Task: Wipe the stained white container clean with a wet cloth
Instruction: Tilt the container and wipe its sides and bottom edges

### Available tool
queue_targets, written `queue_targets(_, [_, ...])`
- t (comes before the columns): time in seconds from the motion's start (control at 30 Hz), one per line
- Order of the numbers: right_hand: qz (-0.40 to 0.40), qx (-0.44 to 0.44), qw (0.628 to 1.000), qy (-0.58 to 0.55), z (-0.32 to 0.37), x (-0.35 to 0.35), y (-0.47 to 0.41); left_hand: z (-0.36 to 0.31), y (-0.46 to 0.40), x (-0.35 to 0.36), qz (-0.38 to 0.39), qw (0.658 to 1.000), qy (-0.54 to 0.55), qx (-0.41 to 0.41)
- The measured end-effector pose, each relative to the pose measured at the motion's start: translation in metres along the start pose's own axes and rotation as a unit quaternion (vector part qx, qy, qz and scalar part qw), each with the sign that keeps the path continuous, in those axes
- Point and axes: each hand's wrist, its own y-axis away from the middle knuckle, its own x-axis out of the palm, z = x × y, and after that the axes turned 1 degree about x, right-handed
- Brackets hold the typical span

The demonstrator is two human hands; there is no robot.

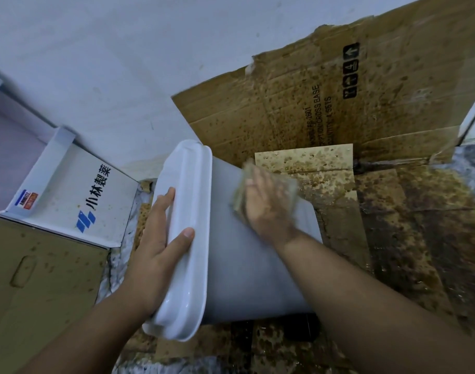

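Note:
The white container [247,265] lies on its side on stained cardboard, its lid [187,238] facing left. My left hand [155,238] grips the lid's rim, with the fingers on the far side and the thumb over the near edge. Flat on the container's upturned side lies my right hand [268,209], blurred by motion, pressing a greenish-brown cloth [287,184] against it. Most of the cloth sits under the palm and fingers, showing only around their edges.
Brown-spotted cardboard [338,109] stands behind the container and covers the floor [419,238] to the right. A white box with blue print [77,195] sits at the left, with a plain brown box [42,279] in front of it. A pale wall [123,63] rises behind.

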Motion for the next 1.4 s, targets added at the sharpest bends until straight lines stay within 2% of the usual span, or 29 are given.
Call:
queue_targets(0.07, [-0.037, -0.105, 0.993, -0.026, 0.051, 0.003, 0.000, -0.001, 0.000, 0.001, 0.000, 1.000, -0.003, 0.006])
queue_targets(0.13, [-0.029, -0.135, 0.984, -0.110, 0.073, -0.006, -0.004, -0.002, -0.001, 0.001, 0.003, 1.000, -0.007, 0.011])
queue_targets(0.17, [-0.011, -0.139, 0.981, -0.136, 0.063, -0.007, -0.010, -0.003, -0.001, 0.002, 0.004, 1.000, -0.008, 0.011])
queue_targets(0.23, [0.017, -0.156, 0.981, -0.111, 0.025, -0.012, -0.022, -0.003, 0.000, 0.001, 0.003, 1.000, -0.006, 0.010])
queue_targets(0.3, [0.045, -0.120, 0.987, -0.100, -0.022, -0.008, -0.030, -0.002, 0.001, 0.000, 0.005, 1.000, -0.004, 0.000])
queue_targets(0.43, [0.001, 0.020, 0.998, -0.062, -0.112, -0.005, -0.010, -0.003, 0.002, -0.001, 0.006, 1.000, 0.002, -0.003])
queue_targets(0.53, [-0.012, 0.078, 0.997, -0.017, -0.132, 0.001, 0.012, -0.004, 0.001, 0.002, 0.003, 1.000, -0.004, 0.010])
queue_targets(0.6, [-0.042, 0.060, 0.997, 0.000, -0.122, 0.011, 0.025, -0.004, 0.000, 0.003, 0.003, 1.000, -0.007, 0.013])
queue_targets(0.7, [0.019, 0.017, 0.999, 0.024, -0.061, 0.012, 0.034, -0.005, 0.000, 0.002, 0.004, 1.000, -0.003, 0.011])
queue_targets(0.83, [-0.044, -0.144, 0.988, -0.026, 0.039, 0.001, 0.025, -0.008, -0.001, 0.006, 0.001, 1.000, -0.021, 0.020])
queue_targets(0.93, [-0.016, -0.180, 0.981, -0.074, 0.027, -0.012, 0.005, -0.008, -0.002, 0.007, -0.002, 0.999, -0.027, 0.019])
queue_targets(1.0, [-0.005, -0.145, 0.988, -0.056, -0.021, -0.011, -0.007, -0.009, -0.002, 0.006, -0.003, 1.000, -0.024, 0.012])
queue_targets(1.1, [0.004, -0.035, 0.998, -0.060, -0.088, -0.012, 0.001, -0.010, -0.001, 0.006, -0.005, 1.000, -0.023, 0.009])
queue_targets(1.17, [-0.004, -0.013, 0.998, -0.062, -0.114, -0.010, 0.020, -0.013, -0.001, 0.009, -0.009, 0.999, -0.040, 0.017])
queue_targets(1.3, [0.004, 0.040, 0.998, -0.042, -0.132, 0.002, 0.048, -0.021, -0.001, 0.013, -0.020, 0.997, -0.063, 0.029])
queue_targets(1.4, [0.023, 0.045, 0.999, 0.016, -0.105, 0.000, 0.067, -0.020, -0.001, 0.011, -0.024, 0.998, -0.061, 0.022])
